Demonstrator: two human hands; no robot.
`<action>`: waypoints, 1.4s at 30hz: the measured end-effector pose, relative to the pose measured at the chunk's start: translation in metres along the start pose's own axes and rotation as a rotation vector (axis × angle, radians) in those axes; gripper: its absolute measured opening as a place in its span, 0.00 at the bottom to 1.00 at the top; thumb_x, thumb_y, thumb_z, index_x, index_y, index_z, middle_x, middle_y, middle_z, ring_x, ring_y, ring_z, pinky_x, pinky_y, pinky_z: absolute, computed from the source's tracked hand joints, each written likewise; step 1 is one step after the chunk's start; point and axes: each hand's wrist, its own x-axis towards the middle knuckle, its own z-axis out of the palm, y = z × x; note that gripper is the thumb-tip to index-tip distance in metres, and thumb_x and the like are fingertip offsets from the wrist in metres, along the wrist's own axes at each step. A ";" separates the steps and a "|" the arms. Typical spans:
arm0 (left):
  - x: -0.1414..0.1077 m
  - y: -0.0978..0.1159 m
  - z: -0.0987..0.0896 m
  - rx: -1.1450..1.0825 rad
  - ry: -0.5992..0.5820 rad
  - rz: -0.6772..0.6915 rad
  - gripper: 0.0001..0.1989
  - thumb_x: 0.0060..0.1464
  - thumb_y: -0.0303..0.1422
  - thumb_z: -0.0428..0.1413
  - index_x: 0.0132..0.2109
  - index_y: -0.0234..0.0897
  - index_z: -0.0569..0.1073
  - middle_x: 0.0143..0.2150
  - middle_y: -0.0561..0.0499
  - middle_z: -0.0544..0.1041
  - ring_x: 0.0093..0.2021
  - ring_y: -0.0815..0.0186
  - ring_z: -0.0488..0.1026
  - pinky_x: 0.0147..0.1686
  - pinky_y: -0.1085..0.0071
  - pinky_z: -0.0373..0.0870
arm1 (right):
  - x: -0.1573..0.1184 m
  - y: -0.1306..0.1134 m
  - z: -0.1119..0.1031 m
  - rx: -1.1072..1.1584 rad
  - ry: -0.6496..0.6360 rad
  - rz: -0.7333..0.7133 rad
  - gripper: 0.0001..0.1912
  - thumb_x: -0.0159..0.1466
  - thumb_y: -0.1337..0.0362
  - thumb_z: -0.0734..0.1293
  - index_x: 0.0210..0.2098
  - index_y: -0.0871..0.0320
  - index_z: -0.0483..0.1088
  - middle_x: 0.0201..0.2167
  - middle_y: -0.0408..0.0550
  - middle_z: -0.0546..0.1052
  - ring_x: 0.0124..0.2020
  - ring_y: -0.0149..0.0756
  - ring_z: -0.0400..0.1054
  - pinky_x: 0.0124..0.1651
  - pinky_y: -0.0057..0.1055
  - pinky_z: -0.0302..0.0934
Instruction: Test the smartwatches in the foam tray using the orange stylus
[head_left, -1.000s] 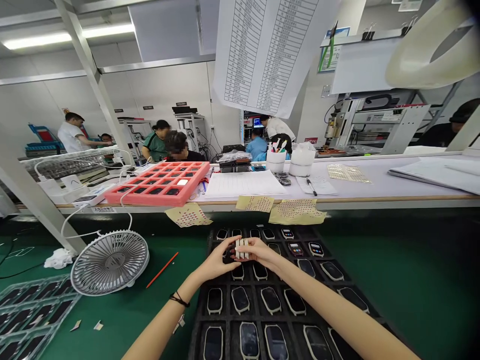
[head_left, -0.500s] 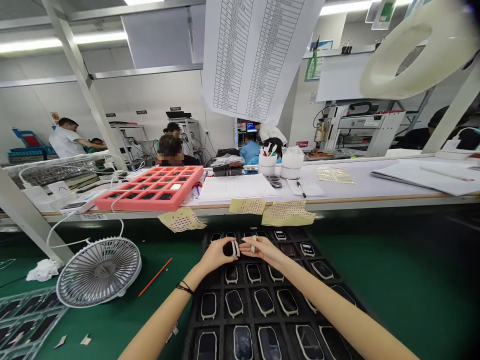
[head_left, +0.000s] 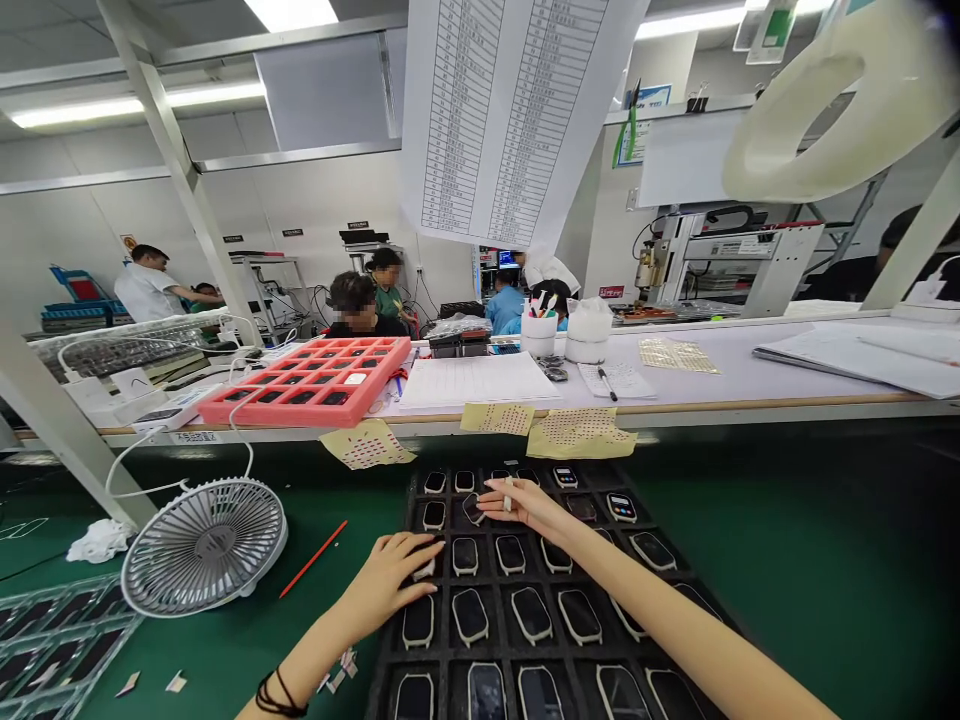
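My left hand (head_left: 399, 578) curls over a pale-framed smartwatch (head_left: 425, 568) at the left side of a black compartment tray (head_left: 442, 652). Its fingers and thumb lie on either side of that watch, which is partly hidden beneath them. Over the upper part of the tray, my right hand (head_left: 529, 505) has its fingers drawn together around a small white piece (head_left: 508, 495), too small to name. Its fingertips reach the edge of another smartwatch (head_left: 472, 509), which sits slantwise in its compartment. Several more watches with dark screens fill the tray; one lit watch (head_left: 621, 508) lies to the right.
A white fan (head_left: 214, 545) and a red stick (head_left: 313, 560) lie left on the green mat. A red foam tray (head_left: 360, 410) sits on the shelf above, with yellow label sheets (head_left: 581, 433) hanging from its edge. A tape roll (head_left: 757, 160) hangs upper right.
My left hand has let go of the watch held near my right hand and moved down and left to another one. That watch now rests in the tray. My right hand has barely moved.
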 end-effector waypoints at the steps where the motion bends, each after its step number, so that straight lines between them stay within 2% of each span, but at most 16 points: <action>1: -0.003 0.001 0.001 0.033 -0.020 0.013 0.22 0.57 0.42 0.55 0.59 0.55 0.65 0.59 0.50 0.70 0.58 0.54 0.65 0.56 0.58 0.58 | 0.001 0.001 0.001 -0.005 0.002 -0.002 0.18 0.54 0.56 0.75 0.33 0.64 0.71 0.31 0.58 0.80 0.34 0.43 0.78 0.41 0.37 0.72; 3: -0.001 0.007 0.000 0.096 -0.020 0.018 0.19 0.62 0.41 0.49 0.60 0.54 0.65 0.61 0.50 0.68 0.59 0.55 0.63 0.56 0.58 0.57 | 0.003 0.002 0.002 -0.022 0.009 -0.012 0.16 0.57 0.54 0.72 0.33 0.62 0.69 0.31 0.58 0.80 0.33 0.44 0.78 0.40 0.39 0.72; 5: 0.013 0.014 0.001 0.163 0.030 -0.001 0.18 0.64 0.40 0.45 0.58 0.49 0.67 0.59 0.48 0.69 0.58 0.57 0.64 0.54 0.61 0.59 | 0.004 0.005 0.003 -0.059 0.030 -0.033 0.16 0.61 0.52 0.67 0.33 0.61 0.68 0.32 0.57 0.80 0.31 0.43 0.77 0.38 0.40 0.72; 7: 0.036 0.021 0.006 0.233 0.075 -0.018 0.17 0.65 0.37 0.44 0.56 0.44 0.68 0.56 0.46 0.71 0.55 0.58 0.67 0.52 0.63 0.62 | 0.005 0.007 0.001 -0.125 0.066 -0.071 0.16 0.63 0.52 0.63 0.34 0.61 0.68 0.30 0.56 0.80 0.29 0.41 0.77 0.35 0.37 0.71; 10: 0.076 0.028 0.024 0.273 0.081 -0.006 0.17 0.62 0.35 0.49 0.57 0.42 0.67 0.54 0.45 0.71 0.53 0.57 0.68 0.49 0.62 0.65 | 0.006 0.009 -0.007 -0.279 0.137 -0.148 0.19 0.64 0.52 0.60 0.37 0.62 0.70 0.25 0.52 0.79 0.25 0.39 0.75 0.30 0.33 0.68; 12: 0.098 0.029 0.037 0.300 0.081 -0.001 0.17 0.60 0.35 0.51 0.55 0.39 0.68 0.52 0.42 0.72 0.51 0.53 0.69 0.49 0.58 0.65 | 0.006 0.007 -0.014 -0.408 0.189 -0.210 0.19 0.65 0.52 0.60 0.38 0.63 0.72 0.27 0.50 0.78 0.29 0.39 0.75 0.33 0.35 0.67; 16: 0.120 0.021 0.048 0.352 0.069 0.021 0.14 0.60 0.34 0.51 0.49 0.33 0.72 0.45 0.39 0.74 0.47 0.50 0.71 0.48 0.53 0.65 | 0.009 0.006 -0.023 -0.675 0.273 -0.319 0.13 0.67 0.57 0.63 0.40 0.62 0.72 0.40 0.50 0.76 0.45 0.41 0.70 0.49 0.43 0.63; 19: 0.119 0.010 0.040 0.348 -0.001 0.099 0.14 0.59 0.33 0.53 0.50 0.35 0.73 0.48 0.41 0.74 0.49 0.54 0.71 0.50 0.57 0.64 | 0.017 0.009 -0.021 -0.856 0.265 -0.349 0.12 0.67 0.59 0.63 0.44 0.61 0.71 0.45 0.50 0.74 0.47 0.42 0.69 0.51 0.46 0.62; 22: 0.110 0.003 0.028 0.325 -0.100 0.185 0.16 0.60 0.34 0.52 0.55 0.43 0.70 0.56 0.46 0.72 0.55 0.57 0.68 0.53 0.60 0.62 | 0.025 0.016 -0.015 -1.024 0.223 -0.362 0.12 0.67 0.61 0.64 0.47 0.61 0.69 0.48 0.51 0.73 0.47 0.42 0.69 0.50 0.46 0.64; 26: 0.095 0.010 0.019 0.314 -0.176 0.226 0.17 0.64 0.35 0.47 0.59 0.45 0.66 0.63 0.47 0.65 0.61 0.58 0.62 0.57 0.58 0.58 | 0.021 0.025 -0.008 -1.233 0.161 -0.395 0.13 0.67 0.63 0.63 0.50 0.60 0.68 0.49 0.52 0.72 0.49 0.44 0.68 0.53 0.49 0.61; 28: 0.086 0.020 0.016 0.320 -0.168 0.205 0.17 0.63 0.34 0.47 0.58 0.41 0.66 0.64 0.44 0.63 0.62 0.56 0.60 0.59 0.56 0.56 | 0.011 0.028 -0.006 -1.325 0.138 -0.432 0.14 0.69 0.66 0.60 0.52 0.63 0.68 0.53 0.60 0.70 0.56 0.49 0.63 0.57 0.53 0.55; 30: 0.077 0.031 0.012 0.321 -0.154 0.178 0.16 0.61 0.32 0.49 0.56 0.39 0.68 0.61 0.43 0.66 0.60 0.56 0.62 0.58 0.57 0.58 | -0.001 0.031 -0.006 -1.405 0.098 -0.469 0.17 0.69 0.68 0.57 0.55 0.67 0.66 0.58 0.67 0.64 0.63 0.53 0.53 0.62 0.56 0.46; 32: 0.068 0.040 0.008 0.313 -0.168 0.153 0.16 0.57 0.32 0.54 0.53 0.38 0.70 0.54 0.43 0.71 0.54 0.56 0.68 0.54 0.60 0.64 | -0.013 0.032 -0.008 -1.470 0.023 -0.486 0.20 0.69 0.66 0.56 0.58 0.66 0.64 0.63 0.65 0.59 0.66 0.51 0.46 0.65 0.54 0.40; 34: 0.062 0.045 0.006 0.298 -0.204 0.133 0.16 0.53 0.31 0.57 0.50 0.36 0.70 0.48 0.44 0.74 0.48 0.57 0.71 0.49 0.62 0.68 | -0.024 0.031 -0.011 -1.516 -0.066 -0.471 0.22 0.69 0.62 0.57 0.61 0.63 0.61 0.65 0.60 0.57 0.67 0.47 0.44 0.67 0.51 0.39; 38: 0.064 0.045 0.008 0.255 -0.263 0.095 0.19 0.49 0.27 0.58 0.50 0.33 0.70 0.47 0.41 0.74 0.48 0.55 0.72 0.48 0.63 0.70 | -0.049 0.023 -0.014 -1.553 -0.216 -0.391 0.28 0.70 0.54 0.55 0.64 0.61 0.55 0.67 0.56 0.52 0.68 0.44 0.42 0.67 0.48 0.40; 42: 0.074 0.040 0.010 0.205 -0.273 0.075 0.23 0.44 0.27 0.61 0.50 0.35 0.70 0.47 0.42 0.75 0.47 0.52 0.72 0.46 0.60 0.70 | -0.090 0.013 -0.012 -1.548 -0.314 -0.318 0.30 0.70 0.51 0.54 0.65 0.63 0.52 0.67 0.56 0.47 0.68 0.43 0.39 0.67 0.45 0.40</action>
